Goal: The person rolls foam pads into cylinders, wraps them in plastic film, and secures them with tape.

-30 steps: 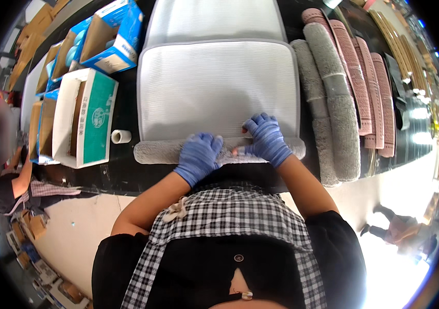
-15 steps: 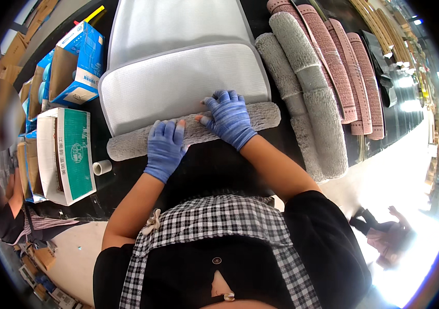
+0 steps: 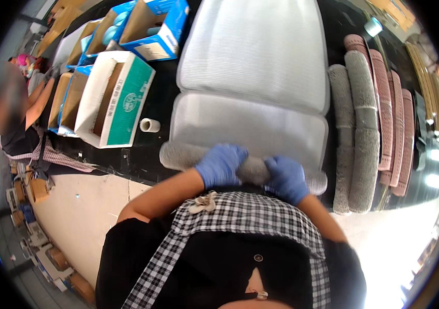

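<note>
A grey plush mat, partly rolled up [image 3: 178, 156], lies crosswise close to my body. Its unrolled part, pale ribbed backing up [image 3: 250, 116], stretches away from me over the near edge of another pale-backed mat [image 3: 255, 46]. My left hand [image 3: 222, 166], in a blue glove, grips the roll left of its middle, fingers curled over it. My right hand [image 3: 287, 177], gloved alike, wraps the roll farther right. The undersides of both hands are hidden.
Finished grey rolls [image 3: 362, 139] and several pink rolls [image 3: 395, 129] lie at the right. At the left stand a green-and-white carton [image 3: 132, 103], blue boxes [image 3: 170, 38] and a white tape roll [image 3: 150, 125]. A co-worker's arm [image 3: 36, 105] shows at far left.
The view has shifted, so the table things sit farther right. The roll has come closer to my body; both hands came with it, and my right hand's fingers now curl round it.
</note>
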`<state>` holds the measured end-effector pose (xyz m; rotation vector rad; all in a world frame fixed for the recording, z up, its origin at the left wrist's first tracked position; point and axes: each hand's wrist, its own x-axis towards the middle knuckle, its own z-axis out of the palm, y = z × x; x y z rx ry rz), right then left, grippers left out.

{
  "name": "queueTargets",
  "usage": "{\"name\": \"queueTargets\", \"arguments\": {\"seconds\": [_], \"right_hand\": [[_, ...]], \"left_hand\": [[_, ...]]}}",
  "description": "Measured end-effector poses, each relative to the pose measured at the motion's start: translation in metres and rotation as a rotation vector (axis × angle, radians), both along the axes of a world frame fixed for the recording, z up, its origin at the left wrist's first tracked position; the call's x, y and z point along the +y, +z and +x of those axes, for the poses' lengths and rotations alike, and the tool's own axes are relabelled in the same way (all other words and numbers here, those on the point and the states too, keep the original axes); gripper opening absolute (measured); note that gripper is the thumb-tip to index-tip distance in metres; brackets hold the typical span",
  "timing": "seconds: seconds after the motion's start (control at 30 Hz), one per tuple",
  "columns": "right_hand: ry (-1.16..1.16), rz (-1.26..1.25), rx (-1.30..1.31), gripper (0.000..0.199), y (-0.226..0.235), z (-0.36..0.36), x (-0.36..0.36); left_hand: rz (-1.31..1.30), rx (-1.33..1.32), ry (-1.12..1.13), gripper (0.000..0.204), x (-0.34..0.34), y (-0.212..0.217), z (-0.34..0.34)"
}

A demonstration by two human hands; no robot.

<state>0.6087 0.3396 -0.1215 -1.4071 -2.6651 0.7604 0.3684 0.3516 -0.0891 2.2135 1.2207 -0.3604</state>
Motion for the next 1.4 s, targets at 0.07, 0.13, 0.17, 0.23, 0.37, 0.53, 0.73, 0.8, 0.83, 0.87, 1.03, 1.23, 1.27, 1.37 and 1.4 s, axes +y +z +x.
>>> {"name": "queueTargets", "arguments": {"seconds": [0.07, 0.13, 0.17, 0.23, 0.37, 0.53, 0.73, 0.8, 0.83, 0.87, 1.03, 1.23, 1.27, 1.37, 1.4], "right_hand": [[0.004, -0.074, -0.164, 0.061, 0.014, -0.008, -0.012], [0.028, -0.080, -0.194, 0.066, 0.019, -0.008, -0.005], [0.025, -0.003, -0.144, 0.072, 0.019, -0.010, 0.008], [0.022, 0.091, -0.106, 0.079, 0.015, -0.005, 0.037], [-0.090, 0.054, 0.084, 0.081, 0.004, 0.003, 0.066], [-0.084, 0.401, -0.020, 0.081, -0.003, -0.016, 0.045], [-0.039, 0.040, -0.262, 0.087, 0.027, -0.030, 0.089], [-0.009, -0.066, -0.320, 0.084, 0.031, -0.035, 0.090], [0.001, -0.064, -0.315, 0.084, 0.031, -0.036, 0.084], [-0.017, -0.142, -0.288, 0.083, 0.031, -0.035, 0.066], [0.033, -0.106, -0.127, 0.081, 0.022, -0.034, 0.019], [0.014, -0.103, -0.168, 0.088, 0.023, -0.029, 0.043], [0.035, -0.149, -0.138, 0.091, 0.020, -0.030, 0.049], [0.051, -0.249, -0.139, 0.096, 0.020, -0.035, 0.064], [0.063, -0.303, -0.159, 0.099, 0.018, -0.034, 0.066]], "left_hand": [[0.269, -0.057, -0.024, 0.069, -0.042, -0.031, -0.012], [0.402, -0.060, 0.015, 0.068, -0.061, -0.036, -0.022], [0.540, -0.069, 0.042, 0.068, -0.067, -0.038, -0.026], [0.653, -0.106, 0.048, 0.065, -0.058, -0.041, -0.023], [0.284, 0.039, 0.079, 0.058, 0.016, -0.011, -0.013], [0.294, -0.156, 0.128, 0.051, 0.058, -0.010, -0.028], [0.538, 0.060, 0.144, 0.042, 0.038, -0.003, -0.018], [0.374, -0.007, 0.287, 0.039, 0.042, -0.008, -0.019], [0.375, 0.001, 0.297, 0.039, 0.038, -0.005, -0.021], [0.344, 0.022, 0.213, 0.037, 0.025, 0.000, -0.023], [0.535, -0.472, 0.340, 0.038, -0.032, 0.012, -0.064], [0.492, 0.056, 1.190, 0.061, -0.030, 0.017, -0.167], [0.433, 0.101, 1.156, 0.064, -0.031, 0.012, -0.179], [0.318, 0.180, 1.077, 0.058, -0.029, -0.024, -0.214], [0.315, 0.219, 1.067, 0.055, -0.022, -0.026, -0.213]]}}
